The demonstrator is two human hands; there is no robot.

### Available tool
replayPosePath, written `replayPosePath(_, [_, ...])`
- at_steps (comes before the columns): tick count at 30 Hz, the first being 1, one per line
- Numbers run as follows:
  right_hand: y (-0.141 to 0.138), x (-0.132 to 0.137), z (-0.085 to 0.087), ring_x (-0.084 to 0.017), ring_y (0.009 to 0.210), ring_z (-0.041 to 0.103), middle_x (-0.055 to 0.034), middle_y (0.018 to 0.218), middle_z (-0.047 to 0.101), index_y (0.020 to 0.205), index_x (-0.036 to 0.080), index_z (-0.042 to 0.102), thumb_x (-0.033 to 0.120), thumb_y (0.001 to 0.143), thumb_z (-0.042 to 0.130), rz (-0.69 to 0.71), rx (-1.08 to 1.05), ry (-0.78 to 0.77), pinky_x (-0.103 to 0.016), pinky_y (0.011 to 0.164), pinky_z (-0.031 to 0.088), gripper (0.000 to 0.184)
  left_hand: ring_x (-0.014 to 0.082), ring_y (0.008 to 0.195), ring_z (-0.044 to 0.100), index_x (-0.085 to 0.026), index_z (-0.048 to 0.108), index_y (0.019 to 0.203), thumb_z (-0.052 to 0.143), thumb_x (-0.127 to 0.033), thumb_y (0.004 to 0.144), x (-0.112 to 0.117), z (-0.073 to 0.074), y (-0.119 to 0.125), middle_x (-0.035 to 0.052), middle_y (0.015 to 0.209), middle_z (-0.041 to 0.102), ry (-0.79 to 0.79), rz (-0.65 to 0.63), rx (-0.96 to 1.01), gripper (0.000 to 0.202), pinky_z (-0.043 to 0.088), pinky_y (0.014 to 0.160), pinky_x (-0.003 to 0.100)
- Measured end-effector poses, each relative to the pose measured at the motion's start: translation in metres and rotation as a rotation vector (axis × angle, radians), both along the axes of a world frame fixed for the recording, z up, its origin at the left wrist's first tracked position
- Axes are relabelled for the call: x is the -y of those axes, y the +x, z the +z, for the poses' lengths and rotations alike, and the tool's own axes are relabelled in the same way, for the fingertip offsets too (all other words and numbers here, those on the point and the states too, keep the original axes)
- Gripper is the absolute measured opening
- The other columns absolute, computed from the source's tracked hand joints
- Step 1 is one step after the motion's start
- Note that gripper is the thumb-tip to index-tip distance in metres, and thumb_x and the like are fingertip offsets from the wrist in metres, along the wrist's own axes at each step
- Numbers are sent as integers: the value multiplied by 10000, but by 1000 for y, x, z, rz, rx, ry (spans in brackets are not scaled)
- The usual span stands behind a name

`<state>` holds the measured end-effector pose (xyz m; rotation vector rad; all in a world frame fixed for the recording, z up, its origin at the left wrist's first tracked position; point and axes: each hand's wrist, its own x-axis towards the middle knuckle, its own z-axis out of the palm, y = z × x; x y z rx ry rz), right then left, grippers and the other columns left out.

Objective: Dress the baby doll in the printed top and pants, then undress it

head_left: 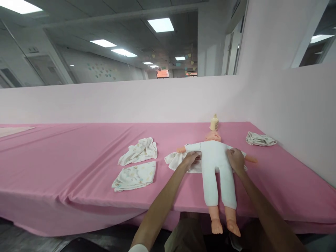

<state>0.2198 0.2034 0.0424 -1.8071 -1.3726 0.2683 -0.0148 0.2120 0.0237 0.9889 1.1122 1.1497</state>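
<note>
- Pink cloth covers the surface (pixel 78 154); a doll (pixel 215 164) lies on its back near the front edge, feet hanging over, so its sides are within reach.
- Left hand (pixel 191 159) rests flat and open on the garment (pixel 175 160) spread under the doll.
- Right hand (pixel 236 160) lies open against the doll's other side, steadying it.
- Folded clothes (pixel 136 164) and a bottle (pixel 214 123) sit apart.

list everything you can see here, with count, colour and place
doll: 1, white suit, lying face up on the table, feet over the near edge
cloth under doll: 1, white, spread beneath it
folded clothes: 2, white patterned, left of the doll
crumpled cloth: 1, white patterned, far right
bottle: 1, pale yellow, behind the doll's head
table cover: 1, pink
left hand: 1, at the doll's side
right hand: 1, on the doll's other side
</note>
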Motion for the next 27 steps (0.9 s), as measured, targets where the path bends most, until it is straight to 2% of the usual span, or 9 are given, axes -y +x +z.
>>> replayPosePath(2, [-14,-5,9,-296,1021,550,-195,1103,621,1079,95,634,277,888,417,45,262,100,-403,903,398,342,177,701,599,-159,613,686,698,-221,737,5,3,-14,62,725,650,11,50,-144,118,485,696,302])
replayPosePath(5, [-54,-17,23,-303,1118,515,-196,1215,584,1163,114,602,244,902,432,375,595,173,-420,976,361,338,162,659,572,-172,607,681,617,-233,777,13,11,-35,48,751,650,77,120,-354,114,458,665,290])
replayPosePath(8, [-102,-32,29,-295,1263,430,-159,1371,510,1286,149,529,246,856,539,700,772,180,-408,1039,321,440,178,731,583,-184,596,728,493,-244,828,17,21,-54,47,806,658,182,296,-570,157,447,723,299])
replayPosePath(11, [-140,-47,21,-306,1332,364,-133,1425,478,1341,175,483,191,792,616,869,865,126,-450,1087,254,565,204,869,589,-201,577,803,419,-252,853,12,23,-72,58,906,661,221,500,-734,174,428,802,317])
replayPosePath(13, [-153,-54,12,-302,1277,430,-135,1342,556,1286,174,530,115,776,598,886,854,65,-469,1082,244,518,211,942,579,-202,576,855,424,-253,852,5,21,-83,68,972,655,195,496,-748,160,418,840,321])
replayPosePath(15, [-157,-59,5,-289,1185,506,-126,1256,614,1205,176,580,87,769,583,877,810,34,-472,1052,270,445,204,944,580,-190,582,868,461,-261,834,-5,17,-93,71,962,654,152,418,-713,144,428,826,307])
replayPosePath(20, [-143,-64,8,-254,1132,530,-99,1249,606,1213,202,545,256,848,539,824,674,71,-426,955,344,370,176,689,597,-147,598,778,575,-393,768,-29,16,-110,58,735,640,-38,156,-564,247,463,652,291])
replayPosePath(23, [-137,-64,15,-248,1171,503,-90,1282,578,1270,208,496,338,878,503,764,554,67,-419,955,337,414,155,635,578,-142,611,746,675,-459,694,-43,20,-108,42,709,639,-79,40,-528,328,449,626,278])
replayPosePath(27, [-136,-62,21,-248,1177,496,-73,1278,580,1255,230,526,344,870,529,762,404,32,-412,974,314,402,162,572,530,-159,610,664,804,-409,547,-59,22,-92,-6,560,584,-103,19,-579,337,411,574,283])
